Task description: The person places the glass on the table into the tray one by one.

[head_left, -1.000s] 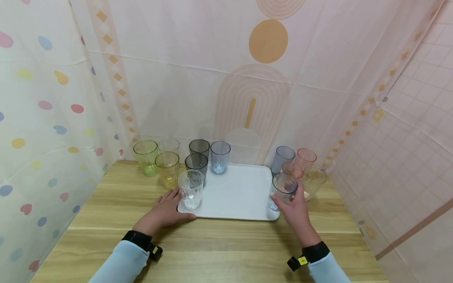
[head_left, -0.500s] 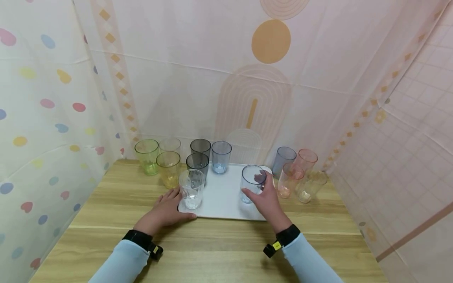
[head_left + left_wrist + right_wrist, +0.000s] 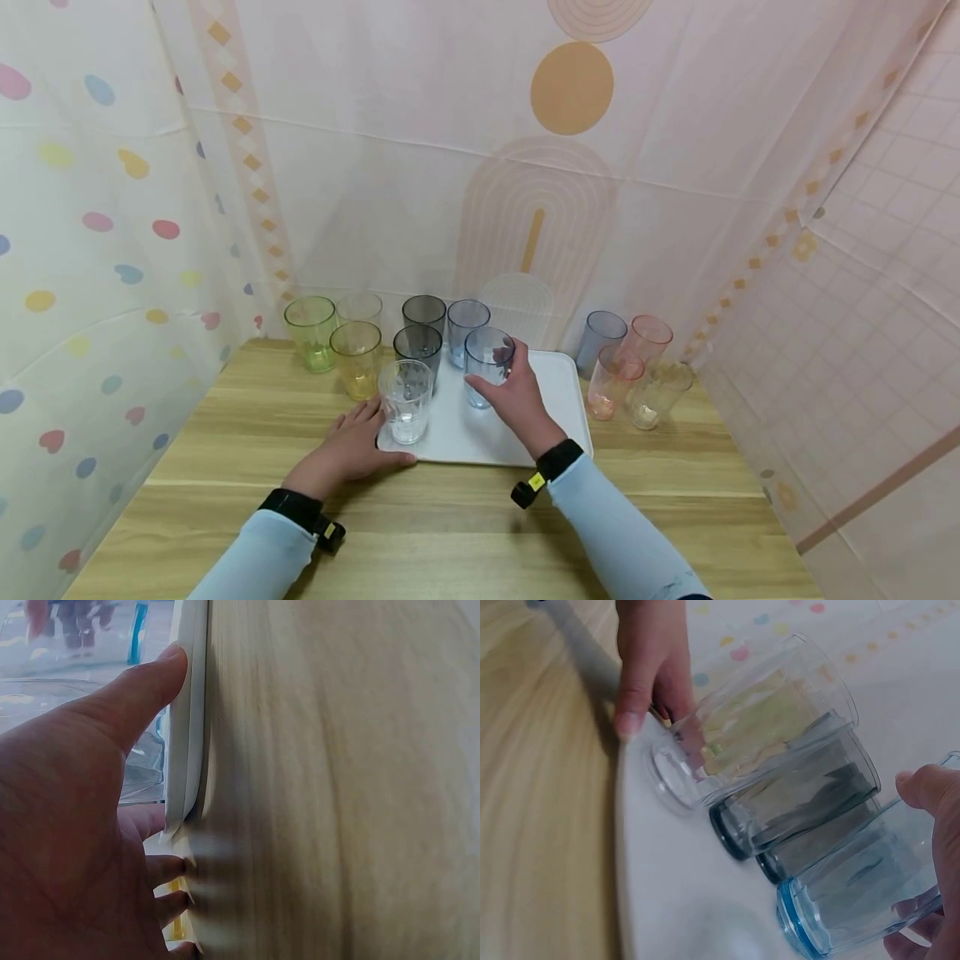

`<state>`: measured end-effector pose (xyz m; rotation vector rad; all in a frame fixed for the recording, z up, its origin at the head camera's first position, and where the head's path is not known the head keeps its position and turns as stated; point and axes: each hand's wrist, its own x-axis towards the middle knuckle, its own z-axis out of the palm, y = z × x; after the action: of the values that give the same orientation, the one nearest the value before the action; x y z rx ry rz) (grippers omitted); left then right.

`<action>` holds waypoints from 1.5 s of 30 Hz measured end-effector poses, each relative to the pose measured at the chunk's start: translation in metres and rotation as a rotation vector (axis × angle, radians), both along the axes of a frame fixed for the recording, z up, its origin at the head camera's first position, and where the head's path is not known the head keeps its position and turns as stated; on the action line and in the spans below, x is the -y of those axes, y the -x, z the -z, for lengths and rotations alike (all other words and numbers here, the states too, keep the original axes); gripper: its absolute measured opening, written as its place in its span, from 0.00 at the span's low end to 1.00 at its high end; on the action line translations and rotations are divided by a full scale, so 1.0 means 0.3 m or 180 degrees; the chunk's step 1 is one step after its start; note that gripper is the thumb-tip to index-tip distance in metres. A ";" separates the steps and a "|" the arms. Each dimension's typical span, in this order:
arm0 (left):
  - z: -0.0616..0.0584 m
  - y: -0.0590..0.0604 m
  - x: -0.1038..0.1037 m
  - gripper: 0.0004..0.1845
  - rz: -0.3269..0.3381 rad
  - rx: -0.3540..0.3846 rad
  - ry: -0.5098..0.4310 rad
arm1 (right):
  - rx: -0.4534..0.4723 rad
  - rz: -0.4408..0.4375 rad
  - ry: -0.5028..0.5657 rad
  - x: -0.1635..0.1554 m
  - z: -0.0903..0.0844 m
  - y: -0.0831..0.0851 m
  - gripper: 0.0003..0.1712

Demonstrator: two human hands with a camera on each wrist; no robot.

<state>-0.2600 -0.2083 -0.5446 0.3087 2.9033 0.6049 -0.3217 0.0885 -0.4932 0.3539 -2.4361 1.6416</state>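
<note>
Fingers (image 3: 352, 421) of the left hand (image 3: 347, 450) lie straight and flat on the wooden counter (image 3: 450, 533), with the thumb (image 3: 142, 690) pressed along the near left edge of the white tray (image 3: 551, 392). In the left wrist view the thumb tip touches the tray's rim (image 3: 187, 712).

Just past that hand, on the tray's near left corner, stands a clear cup (image 3: 406, 401). To its right, the right hand (image 3: 517, 400) grips a pale blue cup (image 3: 487, 365), fingers and thumb curled round its wall. The right wrist view shows this cup (image 3: 862, 892) with its blue base on or just over the tray surface, just beside the two grey cups; whether it touches the tray cannot be told.

Behind the clear cup stands a grey cup (image 3: 417, 349), and behind that another grey cup (image 3: 423, 315), both along the tray's left side. A second blue cup (image 3: 467, 321) stands at the tray's far edge, just behind the gripped one.

Left of the tray, on the counter, are a yellow cup (image 3: 356, 358), a green cup (image 3: 310, 332) and a pale clear cup (image 3: 358, 308) at the back.

Right of the tray stand a blue-grey cup (image 3: 602, 337), two pink cups (image 3: 615, 382) (image 3: 649, 337) and a pale cream cup (image 3: 660, 392).
</note>
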 end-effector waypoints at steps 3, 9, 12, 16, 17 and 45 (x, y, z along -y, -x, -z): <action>-0.004 -0.002 -0.003 0.67 0.0001 -0.0004 -0.0013 | 0.0009 0.0006 0.0004 0.026 -0.011 0.022 0.54; -0.003 -0.005 -0.006 0.67 0.0014 -0.0004 -0.0027 | -0.0030 0.0017 0.0037 0.061 -0.022 0.060 0.54; -0.001 -0.005 -0.007 0.67 0.0011 0.0003 -0.0023 | -0.0062 0.0008 0.0083 0.073 -0.022 0.074 0.55; -0.001 -0.003 -0.009 0.67 0.0004 -0.0002 -0.0049 | -0.0030 0.0018 0.0104 0.083 -0.018 0.084 0.55; -0.001 -0.003 -0.009 0.67 0.0003 0.0000 -0.0056 | -0.0006 0.0031 0.0087 0.086 -0.015 0.085 0.55; -0.008 -0.009 -0.003 0.67 -0.0003 -0.0037 -0.0045 | 0.0183 0.0120 -0.0139 0.123 0.086 0.077 0.56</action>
<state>-0.2572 -0.2074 -0.5423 0.3136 2.9116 0.6260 -0.3448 0.0517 -0.5190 0.2690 -2.5077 1.6070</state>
